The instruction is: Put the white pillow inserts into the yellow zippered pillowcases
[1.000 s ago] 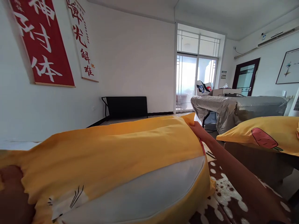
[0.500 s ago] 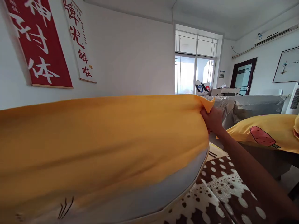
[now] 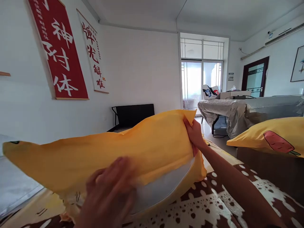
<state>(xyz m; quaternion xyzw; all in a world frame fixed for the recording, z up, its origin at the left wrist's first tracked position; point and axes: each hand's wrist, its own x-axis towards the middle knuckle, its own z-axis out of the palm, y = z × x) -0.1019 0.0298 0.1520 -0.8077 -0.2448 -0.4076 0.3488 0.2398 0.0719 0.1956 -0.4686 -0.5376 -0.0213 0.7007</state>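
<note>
A yellow pillowcase (image 3: pixel 152 139) stretches across the middle of the head view, standing on edge above the bed. Along its lower front, a pale white pillow (image 3: pixel 163 188) shows through a long gap between the yellow fabric edges. My right hand (image 3: pixel 195 133) is closed on the pillowcase's upper right corner, thumb pressed against the cloth. In front of the pillowcase, near the left end of that gap, is my left hand (image 3: pixel 109 190). Motion smears its fingers, so whether it touches the cloth is unclear.
A brown and cream spotted blanket (image 3: pixel 213 196) covers the bed below. At the right lies another yellow pillow (image 3: pixel 256 129) with a red print. Behind stand a table draped in plastic (image 3: pixel 232 107) and a black folded item (image 3: pixel 135 115) by the wall.
My right hand has moved left and down with the pillowcase corner. The pillowcase has lowered and its left end shows. My left hand has come into view in front of it.
</note>
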